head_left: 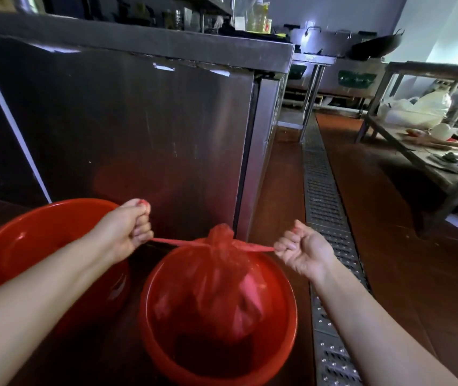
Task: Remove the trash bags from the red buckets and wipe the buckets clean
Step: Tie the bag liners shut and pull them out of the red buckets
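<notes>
- At the far left a red bucket (27,246) stands on the dark red floor (375,246), just in front of a steel cabinet (138,129). No bag is seen inside it, and its inner wall is shiny.
- The left hand (127,229) reaches over the right edge of this bucket. Its fingers are curled and pinch one end of a thin red tie strip (172,242), which is pulled tight to the left.
- In the middle a second red bucket (286,324) stands on the floor, just beside the first one; I cannot tell if they touch.
- A red trash bag (219,288) sits inside this second bucket. It is full and its neck is gathered and bound at the top, above the far rim of the bucket.
- The tie strip runs from the neck of the bag out to both sides, almost level.
- The right hand (303,246) holds the other end of the strip. Its fingers are closed into a fist around it, with the palm side turned toward the camera.
- To the right of the bucket a metal drain grate (325,207) runs along the floor, from near to far.
- At the far right a low steel desk (431,162) carries white plastic bags (417,110) and other small things that are too unclear to name.
</notes>
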The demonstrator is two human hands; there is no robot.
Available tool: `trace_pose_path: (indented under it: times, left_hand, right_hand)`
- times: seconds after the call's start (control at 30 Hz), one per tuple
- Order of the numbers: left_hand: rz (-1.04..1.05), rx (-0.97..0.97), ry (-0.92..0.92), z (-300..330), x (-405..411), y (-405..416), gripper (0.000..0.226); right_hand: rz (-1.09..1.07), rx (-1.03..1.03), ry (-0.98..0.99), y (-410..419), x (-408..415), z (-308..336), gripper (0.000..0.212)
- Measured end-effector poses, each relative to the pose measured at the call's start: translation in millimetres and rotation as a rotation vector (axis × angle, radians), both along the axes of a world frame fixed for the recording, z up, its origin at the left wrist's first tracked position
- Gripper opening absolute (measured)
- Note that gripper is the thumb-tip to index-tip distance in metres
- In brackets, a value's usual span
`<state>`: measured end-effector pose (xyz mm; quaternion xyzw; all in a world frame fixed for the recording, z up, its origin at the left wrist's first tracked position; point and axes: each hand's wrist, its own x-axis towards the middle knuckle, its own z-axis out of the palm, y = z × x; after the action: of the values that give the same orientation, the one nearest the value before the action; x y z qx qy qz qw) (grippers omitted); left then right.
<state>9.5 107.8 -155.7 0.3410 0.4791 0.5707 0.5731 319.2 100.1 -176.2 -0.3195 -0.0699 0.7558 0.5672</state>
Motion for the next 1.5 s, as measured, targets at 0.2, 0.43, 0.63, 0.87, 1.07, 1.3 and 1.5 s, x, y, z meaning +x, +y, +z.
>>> trace_pose_path:
  times: [0.2,0.43,0.63,0.87,1.07,1.3,1.5]
  left_hand:
    - [0.139,-0.156,0.031,-32.7,-42.4,-5.8,0.035]
    - [0.060,-0.310,0.131,-28.8,-32.7,-16.2,0.032]
    - [-0.305,-0.438,-0.037,2.3,2.6,-29.0,0.023]
    - [-0.669,-0.338,0.008,18.8,70.3,-26.4,0.027]
    - [-0.643,-0.371,-0.046,19.0,82.9,-28.2,0.027]
    - [-0.579,-0.392,-0.220,21.5,75.2,-28.2,0.029]
    - [-0.286,-0.398,-0.309,34.2,40.7,-19.0,0.030]
  right_hand:
    - [-0.103,-0.137,-0.066,-5.4,29.2,-25.8,0.046]
    - [-0.082,0.003,-0.150,-2.0,24.2,-24.5,0.063]
    - [0.221,0.434,-0.888,1.0,-6.1,14.8,0.042]
    - [0.361,0.693,-0.960,-2.0,-63.5,48.1,0.032]
    - [0.271,0.611,-0.710,0.8,-61.5,25.6,0.032]
    - [0.487,0.508,-0.720,-21.2,-76.0,-59.4,0.028]
    - [0.395,0.571,-0.822,-33.9,-65.5,-62.1,0.017]
